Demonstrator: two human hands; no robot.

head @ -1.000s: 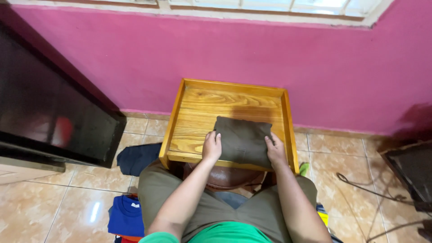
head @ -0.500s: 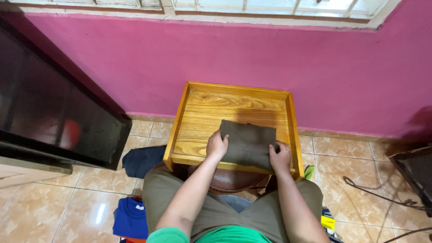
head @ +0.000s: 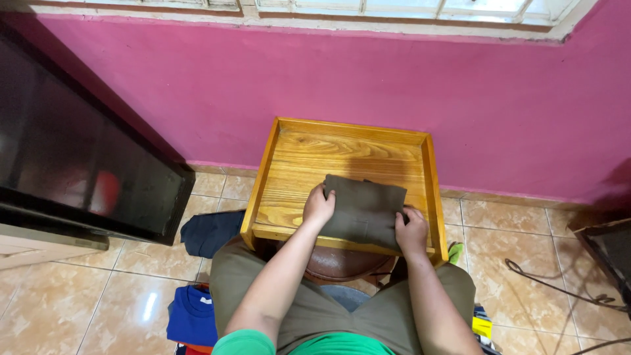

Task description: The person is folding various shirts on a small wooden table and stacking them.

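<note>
Both hands, left hand [head: 319, 208] and right hand [head: 411, 231], gripping folded olive cloth [head: 365, 210] (on wooden tray [head: 289, 171])

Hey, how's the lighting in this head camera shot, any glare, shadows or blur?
Head view: sharp and evenly lit; glare patch on the floor tile; reflections on the dark glass panel; the wooden tray and both hands are clear, without blur.

We have slid our right hand [head: 412, 231] down to the near corner of the folded olive cloth [head: 365, 210], which now lies narrower.
</note>
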